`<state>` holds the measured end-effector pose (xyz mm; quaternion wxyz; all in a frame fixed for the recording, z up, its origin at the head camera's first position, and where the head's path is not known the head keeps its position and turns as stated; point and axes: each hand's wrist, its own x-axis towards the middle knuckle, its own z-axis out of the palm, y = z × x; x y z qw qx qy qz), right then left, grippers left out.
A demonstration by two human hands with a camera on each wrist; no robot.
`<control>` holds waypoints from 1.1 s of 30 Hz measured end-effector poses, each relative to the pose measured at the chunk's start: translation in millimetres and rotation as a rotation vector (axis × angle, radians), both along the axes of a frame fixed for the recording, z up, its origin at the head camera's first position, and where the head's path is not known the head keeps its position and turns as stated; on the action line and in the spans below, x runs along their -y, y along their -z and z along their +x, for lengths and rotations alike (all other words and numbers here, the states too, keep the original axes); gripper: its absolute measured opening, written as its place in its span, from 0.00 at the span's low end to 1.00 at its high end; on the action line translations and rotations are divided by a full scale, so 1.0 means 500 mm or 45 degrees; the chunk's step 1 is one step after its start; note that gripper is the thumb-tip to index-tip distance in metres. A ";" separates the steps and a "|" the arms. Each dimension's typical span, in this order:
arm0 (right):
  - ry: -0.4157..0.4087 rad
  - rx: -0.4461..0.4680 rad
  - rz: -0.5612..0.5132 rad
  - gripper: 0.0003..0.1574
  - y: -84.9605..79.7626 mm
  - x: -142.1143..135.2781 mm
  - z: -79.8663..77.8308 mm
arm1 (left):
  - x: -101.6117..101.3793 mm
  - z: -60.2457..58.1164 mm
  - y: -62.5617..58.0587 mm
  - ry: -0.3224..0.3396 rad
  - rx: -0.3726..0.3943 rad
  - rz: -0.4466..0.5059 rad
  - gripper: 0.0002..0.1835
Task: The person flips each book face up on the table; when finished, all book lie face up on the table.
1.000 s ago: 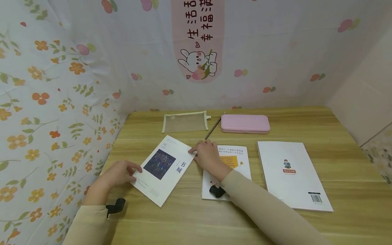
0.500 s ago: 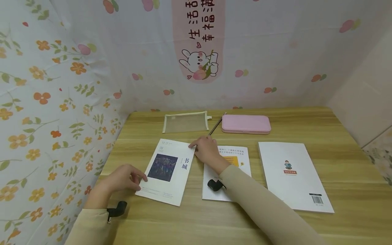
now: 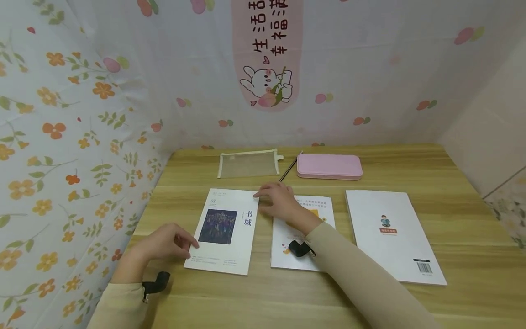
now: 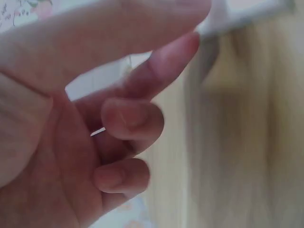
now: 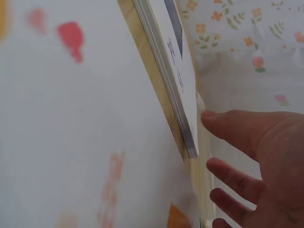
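A white book [image 3: 223,260] with a dark picture and blue Chinese characters on its cover lies on the table, almost square to it. My left hand [image 3: 166,242] is at its lower left edge, index fingertip and thumb touching or very near the cover. In the left wrist view that hand's [image 4: 128,118] fingers are loosely bent, with no grip visible. Over the book's top right corner reaches my right hand [image 3: 281,201]. Seen from the right wrist, this hand's [image 5: 256,156] fingers are spread and the book's corner [image 5: 187,137] is just beside the thumb.
A second white book [image 3: 283,233] with a yellow block lies partly beneath my right forearm. Farther right is a larger white book [image 3: 398,246] with a barcode. Along the back are a mesh zip pouch [image 3: 248,165], a dark pencil [image 3: 289,169] and a pink pencil case [image 3: 328,166].
The book with the dark picture has turned clockwise from a slant to nearly straight. My left hand has shifted slightly nearer with its corner; my right hand has stayed about the top right corner.
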<state>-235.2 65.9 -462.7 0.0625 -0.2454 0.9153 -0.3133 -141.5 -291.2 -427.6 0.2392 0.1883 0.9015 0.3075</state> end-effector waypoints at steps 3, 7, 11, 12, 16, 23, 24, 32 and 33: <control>0.012 -0.020 -0.053 0.21 -0.008 -0.021 0.011 | -0.021 -0.010 -0.005 -0.055 -0.106 -0.066 0.11; 0.044 -0.006 -0.064 0.19 -0.017 -0.063 0.025 | -0.068 -0.031 -0.008 -0.111 -0.238 -0.092 0.13; 0.070 0.003 -0.050 0.17 -0.029 -0.113 0.032 | -0.111 -0.049 -0.006 -0.085 -0.319 -0.081 0.14; 0.081 0.001 -0.051 0.17 -0.031 -0.126 0.033 | -0.121 -0.052 -0.004 -0.069 -0.341 -0.080 0.14; 0.133 0.009 -0.049 0.17 -0.034 -0.177 0.035 | -0.163 -0.055 0.006 -0.016 -0.364 -0.052 0.12; 0.222 -0.035 0.076 0.18 -0.026 -0.243 0.044 | -0.242 -0.049 0.019 0.077 -0.416 -0.060 0.09; 0.225 -0.048 0.088 0.18 -0.026 -0.251 0.047 | -0.252 -0.047 0.020 0.092 -0.439 -0.074 0.09; 0.230 -0.084 0.158 0.19 -0.022 -0.311 0.055 | -0.314 -0.022 0.034 0.244 -0.594 -0.129 0.12; 0.234 -0.078 0.168 0.19 -0.020 -0.317 0.055 | -0.319 -0.019 0.037 0.254 -0.594 -0.129 0.12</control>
